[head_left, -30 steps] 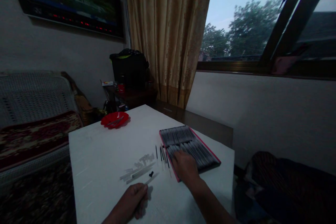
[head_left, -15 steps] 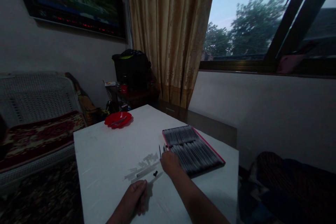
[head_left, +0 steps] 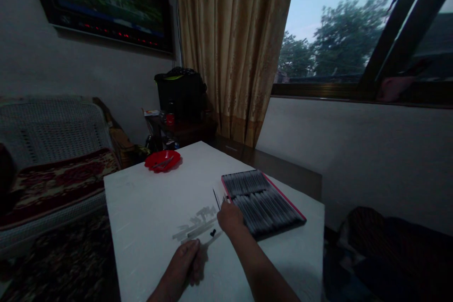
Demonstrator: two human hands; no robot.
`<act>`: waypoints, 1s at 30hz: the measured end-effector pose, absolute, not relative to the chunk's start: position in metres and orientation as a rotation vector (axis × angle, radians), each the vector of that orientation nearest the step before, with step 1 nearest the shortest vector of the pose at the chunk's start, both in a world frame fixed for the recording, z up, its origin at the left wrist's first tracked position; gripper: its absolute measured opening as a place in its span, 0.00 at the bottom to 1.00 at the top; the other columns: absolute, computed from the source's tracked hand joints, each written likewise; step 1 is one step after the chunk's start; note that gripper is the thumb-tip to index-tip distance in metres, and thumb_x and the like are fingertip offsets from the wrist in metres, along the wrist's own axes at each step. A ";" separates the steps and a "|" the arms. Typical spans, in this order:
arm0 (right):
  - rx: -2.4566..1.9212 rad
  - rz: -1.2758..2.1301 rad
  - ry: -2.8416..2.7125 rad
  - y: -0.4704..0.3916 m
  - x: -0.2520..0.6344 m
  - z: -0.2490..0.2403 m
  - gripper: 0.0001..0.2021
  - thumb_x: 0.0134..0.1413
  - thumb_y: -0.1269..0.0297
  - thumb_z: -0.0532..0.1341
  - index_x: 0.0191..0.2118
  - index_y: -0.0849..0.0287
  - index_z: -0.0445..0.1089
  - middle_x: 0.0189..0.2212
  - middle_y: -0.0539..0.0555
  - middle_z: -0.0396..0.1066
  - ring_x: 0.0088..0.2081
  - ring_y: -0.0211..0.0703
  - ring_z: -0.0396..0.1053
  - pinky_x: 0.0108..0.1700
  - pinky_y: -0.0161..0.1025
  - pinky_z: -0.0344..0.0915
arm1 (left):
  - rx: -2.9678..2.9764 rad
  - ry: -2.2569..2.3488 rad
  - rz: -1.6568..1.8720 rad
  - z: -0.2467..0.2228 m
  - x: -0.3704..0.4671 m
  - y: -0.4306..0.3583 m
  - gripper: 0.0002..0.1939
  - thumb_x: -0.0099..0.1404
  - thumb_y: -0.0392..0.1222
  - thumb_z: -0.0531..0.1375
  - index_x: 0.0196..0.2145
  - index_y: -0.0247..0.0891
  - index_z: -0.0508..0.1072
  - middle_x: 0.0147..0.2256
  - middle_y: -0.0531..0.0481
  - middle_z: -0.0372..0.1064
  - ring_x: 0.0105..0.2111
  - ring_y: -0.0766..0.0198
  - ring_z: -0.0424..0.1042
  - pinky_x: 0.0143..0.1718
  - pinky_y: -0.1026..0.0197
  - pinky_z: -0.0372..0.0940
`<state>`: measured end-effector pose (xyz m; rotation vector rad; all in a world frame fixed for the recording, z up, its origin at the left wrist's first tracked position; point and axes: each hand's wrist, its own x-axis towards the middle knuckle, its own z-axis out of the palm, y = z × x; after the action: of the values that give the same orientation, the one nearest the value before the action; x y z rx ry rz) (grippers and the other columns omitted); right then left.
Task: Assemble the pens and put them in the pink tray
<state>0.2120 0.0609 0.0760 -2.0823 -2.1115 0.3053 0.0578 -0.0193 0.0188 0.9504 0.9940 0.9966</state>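
My right hand [head_left: 230, 219] is closed beside the left edge of a flat, pink-edged case [head_left: 302, 218]. A thin dark stick [head_left: 215, 198] points up from its fingers; its exact kind is too small to tell. Two packed rows of slim grey, see-through pieces [head_left: 267, 205] fill the case. Nearer to me, my left hand [head_left: 184, 262] is closed over the table, thumb pressed to the forefinger; anything inside is hidden. Between the hands lies a small black heart-shaped piece [head_left: 213, 232]. Grey translucent strips or marks [head_left: 198, 224] show on the white tabletop just beyond.
A red scalloped dish [head_left: 155, 163] with thin items in it stands at the far left of the white table [head_left: 141, 217]. Beyond are a wicker seat [head_left: 63, 127], a dark side table with a red can [head_left: 170, 119], and a curtain [head_left: 230, 47] beside the window.
The view has shifted slightly, so the table appears a little further right. The thin stick in my right hand now leans more to the left. My left hand keeps its closed pose.
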 end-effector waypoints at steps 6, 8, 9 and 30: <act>-1.585 0.285 -1.711 -0.012 0.238 0.030 0.16 0.61 0.70 0.48 0.47 0.58 0.70 0.40 0.55 0.76 0.40 0.39 0.74 0.42 0.31 0.67 | 0.746 1.033 1.168 0.028 0.049 -0.026 0.26 0.48 0.65 0.63 0.20 0.37 0.65 0.15 0.59 0.58 0.15 0.73 0.56 0.15 0.69 0.50; -1.397 0.250 -1.592 -0.029 0.243 0.007 0.15 0.61 0.66 0.49 0.44 0.57 0.71 0.36 0.55 0.76 0.37 0.41 0.75 0.39 0.33 0.68 | 0.720 1.062 1.263 0.030 0.046 -0.024 0.23 0.48 0.62 0.65 0.22 0.38 0.67 0.17 0.59 0.60 0.17 0.71 0.58 0.19 0.68 0.54; -1.350 0.252 -1.561 -0.034 0.244 -0.001 0.14 0.60 0.66 0.49 0.43 0.57 0.71 0.36 0.55 0.76 0.38 0.42 0.74 0.40 0.34 0.69 | 0.754 1.111 1.283 0.031 0.045 -0.022 0.21 0.48 0.60 0.65 0.23 0.39 0.69 0.18 0.58 0.61 0.19 0.69 0.60 0.20 0.67 0.55; -1.279 0.179 -1.479 -0.037 0.246 -0.015 0.17 0.65 0.58 0.46 0.46 0.58 0.69 0.35 0.58 0.75 0.36 0.45 0.74 0.36 0.37 0.70 | 1.140 1.352 0.995 0.043 0.062 -0.007 0.10 0.60 0.49 0.58 0.31 0.40 0.67 0.35 0.46 0.75 0.33 0.56 0.75 0.37 0.55 0.68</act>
<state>0.2456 -0.0371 -0.0153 -1.2790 -1.4792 0.1786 0.0617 -0.0068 0.0433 1.1400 1.3521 0.9953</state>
